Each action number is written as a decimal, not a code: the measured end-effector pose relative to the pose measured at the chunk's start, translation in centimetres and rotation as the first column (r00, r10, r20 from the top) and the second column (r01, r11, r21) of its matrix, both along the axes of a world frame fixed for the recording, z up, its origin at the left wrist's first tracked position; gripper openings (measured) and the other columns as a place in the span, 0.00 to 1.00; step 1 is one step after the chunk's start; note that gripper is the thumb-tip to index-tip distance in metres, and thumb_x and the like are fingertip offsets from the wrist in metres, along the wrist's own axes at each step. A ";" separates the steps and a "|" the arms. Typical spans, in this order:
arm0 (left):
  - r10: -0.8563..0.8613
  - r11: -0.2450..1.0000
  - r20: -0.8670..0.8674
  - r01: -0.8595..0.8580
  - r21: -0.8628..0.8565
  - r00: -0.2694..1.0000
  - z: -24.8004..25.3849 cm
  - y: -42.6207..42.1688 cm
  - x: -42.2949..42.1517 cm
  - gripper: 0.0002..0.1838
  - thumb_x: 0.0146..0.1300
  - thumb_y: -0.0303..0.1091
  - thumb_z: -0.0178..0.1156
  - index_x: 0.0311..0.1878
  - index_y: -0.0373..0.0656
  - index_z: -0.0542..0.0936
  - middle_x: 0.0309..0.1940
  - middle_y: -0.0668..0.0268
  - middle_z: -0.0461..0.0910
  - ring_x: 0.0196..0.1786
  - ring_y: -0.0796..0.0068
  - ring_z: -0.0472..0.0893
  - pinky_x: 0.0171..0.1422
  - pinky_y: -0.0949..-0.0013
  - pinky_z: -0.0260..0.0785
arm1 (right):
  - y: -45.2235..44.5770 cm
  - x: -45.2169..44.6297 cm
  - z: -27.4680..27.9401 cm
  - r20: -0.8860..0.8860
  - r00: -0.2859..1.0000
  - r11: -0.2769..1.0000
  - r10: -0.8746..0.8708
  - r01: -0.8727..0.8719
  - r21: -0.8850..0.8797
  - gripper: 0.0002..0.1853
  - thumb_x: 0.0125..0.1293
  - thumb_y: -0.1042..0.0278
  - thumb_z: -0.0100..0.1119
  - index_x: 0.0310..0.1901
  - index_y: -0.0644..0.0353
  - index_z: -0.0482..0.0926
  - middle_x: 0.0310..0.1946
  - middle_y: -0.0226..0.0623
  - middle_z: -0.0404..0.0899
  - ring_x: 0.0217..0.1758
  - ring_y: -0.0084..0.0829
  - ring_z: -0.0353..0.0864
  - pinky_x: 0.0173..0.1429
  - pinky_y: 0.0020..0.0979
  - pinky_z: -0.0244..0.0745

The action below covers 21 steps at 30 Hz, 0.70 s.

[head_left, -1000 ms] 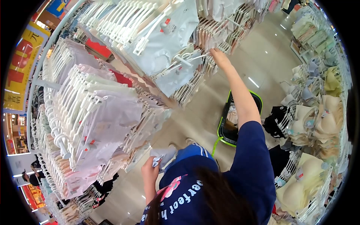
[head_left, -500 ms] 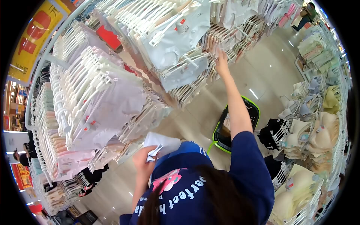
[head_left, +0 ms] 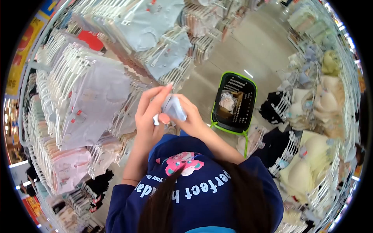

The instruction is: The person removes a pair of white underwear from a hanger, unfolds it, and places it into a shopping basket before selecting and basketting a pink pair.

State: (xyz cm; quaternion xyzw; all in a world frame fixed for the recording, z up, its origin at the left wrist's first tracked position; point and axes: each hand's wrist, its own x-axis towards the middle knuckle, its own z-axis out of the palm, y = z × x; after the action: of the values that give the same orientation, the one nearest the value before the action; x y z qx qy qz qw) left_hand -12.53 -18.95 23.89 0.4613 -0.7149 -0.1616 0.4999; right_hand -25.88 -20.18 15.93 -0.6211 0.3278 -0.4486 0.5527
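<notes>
In front of my chest, both hands hold a small folded pale cloth (head_left: 177, 109), bluish-white and bunched up. My left hand (head_left: 149, 110) grips its left side with the fingers bent round it. From the other side, my right hand (head_left: 194, 122) closes on the cloth, its fingers partly behind the fabric. A rounded pinkish shape shows between the hands; I cannot tell whether it is a thumb tip or part of the item. Just beyond and to the left hang white and pale lilac underpants (head_left: 103, 97) on white hangers.
A black shopping basket (head_left: 229, 123) with green trim stands on the tiled floor (head_left: 211, 64), holding some packaged items. Pale blue underpants (head_left: 149, 27) hang on the rack ahead. Bras (head_left: 305, 163) in cream, yellow and black line the right side.
My right hand has come back from the hangers ahead to the cloth in my left hand. Both hands now meet on it, and the view has shifted.
</notes>
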 end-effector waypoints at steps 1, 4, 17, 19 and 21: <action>-0.014 1.000 -0.013 0.014 -0.019 1.000 -0.1 -0.1 -0.2 0.26 0.65 0.51 0.48 0.54 0.37 0.75 0.43 0.57 0.74 0.41 0.69 0.75 0.42 0.70 0.67 | 0.4 0.0 -0.7 0.054 0.998 0.986 -0.042 0.033 0.163 0.17 0.60 0.65 0.60 0.49 0.64 0.74 0.45 0.40 0.76 0.46 0.29 0.76 0.49 0.29 0.70; -0.076 0.997 -0.155 0.076 -0.005 0.985 -0.3 -0.1 1.2 0.37 0.66 0.60 0.37 0.55 0.31 0.73 0.42 0.58 0.74 0.25 0.84 0.67 0.30 0.78 0.58 | 1.2 -0.5 -2.6 0.168 0.957 0.962 -0.239 0.210 0.174 0.12 0.66 0.63 0.53 0.39 0.64 0.78 0.31 0.30 0.78 0.34 0.20 0.74 0.39 0.25 0.70; -0.106 0.887 -0.268 0.212 0.409 0.958 -1.6 0.5 5.4 0.30 0.69 0.55 0.37 0.52 0.35 0.74 0.25 0.68 0.76 0.29 0.83 0.73 0.35 0.79 0.67 | 5.2 -10.0 -0.5 0.614 0.705 0.888 -0.356 0.051 0.457 0.21 0.62 0.61 0.45 0.48 0.73 0.72 0.43 0.47 0.77 0.46 0.37 0.78 0.53 0.35 0.71; -0.153 0.903 -0.092 0.177 0.390 0.984 -1.4 0.6 6.2 0.30 0.69 0.55 0.38 0.49 0.36 0.76 0.21 0.70 0.76 0.28 0.84 0.74 0.33 0.80 0.65 | 5.6 -10.3 -0.4 0.741 0.587 0.887 -0.325 -0.082 0.454 0.24 0.63 0.60 0.41 0.51 0.73 0.69 0.46 0.51 0.76 0.49 0.43 0.77 0.57 0.40 0.69; -0.219 0.794 -0.314 0.355 0.492 0.924 -1.1 0.7 7.1 0.29 0.70 0.55 0.38 0.47 0.37 0.78 0.23 0.69 0.77 0.27 0.83 0.75 0.31 0.79 0.64 | 6.2 -10.0 0.5 0.804 0.482 0.879 -0.349 -0.130 0.459 0.24 0.63 0.60 0.41 0.51 0.73 0.69 0.46 0.51 0.76 0.49 0.43 0.77 0.57 0.40 0.70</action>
State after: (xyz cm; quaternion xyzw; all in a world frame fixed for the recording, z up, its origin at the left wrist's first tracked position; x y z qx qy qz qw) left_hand -5.45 -18.29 22.84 0.4454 -0.6359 -0.4857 0.4017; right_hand -35.88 -14.02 16.48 -0.1348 0.1399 -0.6434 0.7405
